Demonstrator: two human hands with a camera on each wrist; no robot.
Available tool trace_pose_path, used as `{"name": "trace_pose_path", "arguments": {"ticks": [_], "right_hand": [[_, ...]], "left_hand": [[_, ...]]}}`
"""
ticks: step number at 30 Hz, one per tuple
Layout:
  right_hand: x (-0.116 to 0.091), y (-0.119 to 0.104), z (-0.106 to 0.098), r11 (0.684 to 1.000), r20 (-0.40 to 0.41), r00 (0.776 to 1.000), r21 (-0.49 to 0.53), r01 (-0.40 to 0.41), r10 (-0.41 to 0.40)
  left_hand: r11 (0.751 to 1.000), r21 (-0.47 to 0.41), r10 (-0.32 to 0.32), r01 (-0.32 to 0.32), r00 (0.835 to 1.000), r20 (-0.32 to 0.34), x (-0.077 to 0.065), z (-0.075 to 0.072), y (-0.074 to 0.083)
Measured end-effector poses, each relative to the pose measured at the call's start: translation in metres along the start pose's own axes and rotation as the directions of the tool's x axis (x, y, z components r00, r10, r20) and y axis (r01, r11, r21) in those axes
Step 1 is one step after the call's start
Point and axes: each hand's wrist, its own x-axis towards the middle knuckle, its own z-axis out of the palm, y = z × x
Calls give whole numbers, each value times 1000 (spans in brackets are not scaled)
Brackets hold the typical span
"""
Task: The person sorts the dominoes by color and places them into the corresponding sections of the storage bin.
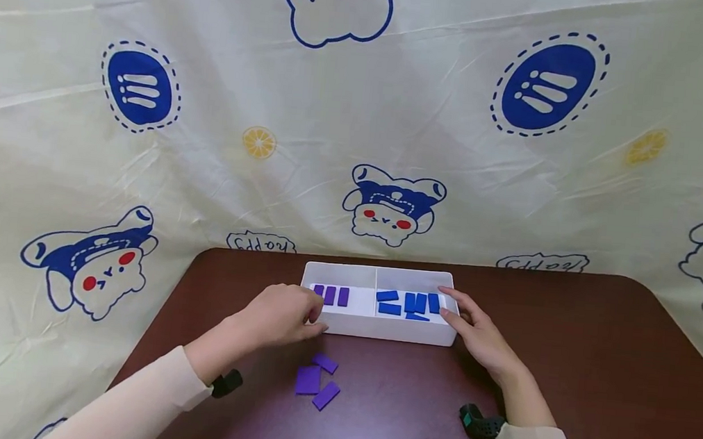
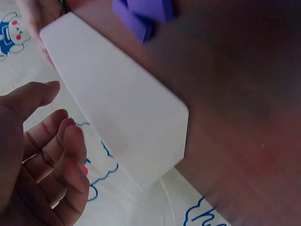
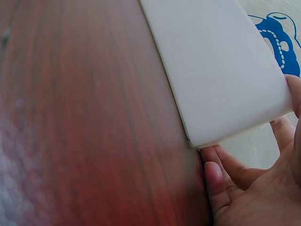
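Observation:
A white two-compartment box [image 1: 388, 329] sits toward the table's far edge. Three narrow purple pieces [image 1: 330, 295] show in its left compartment; several blue pieces [image 1: 421, 303] lie in the right one. My left hand [image 1: 285, 315] hovers over the box's near left corner. In the left wrist view its fingers [image 2: 70, 155] bend loosely, thumb apart, nothing between them. My right hand [image 1: 479, 335] holds the box's right end, thumb and index finger over the rim. The right wrist view shows other fingers [image 3: 230, 169] low beside that end wall.
Three purple pieces, one a wider block [image 1: 308, 380], lie on the brown table [image 1: 398, 405] in front of the box. A patterned curtain [image 1: 303, 194] hangs right behind the table. Dark bands sit on both wrists.

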Motion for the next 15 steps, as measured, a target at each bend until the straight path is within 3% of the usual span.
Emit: {"name": "trace_pose_path", "arguments": {"ticks": [6, 15], "right_hand": [[4, -3, 0, 1000, 11, 1000, -17, -7, 7], [7, 0, 3, 999, 21, 1000, -31, 5, -4]], "left_hand": [[1000, -16, -13, 13, 999, 48, -12, 11, 11], [990, 124, -76, 65, 993, 88, -18, 33, 31]]}}
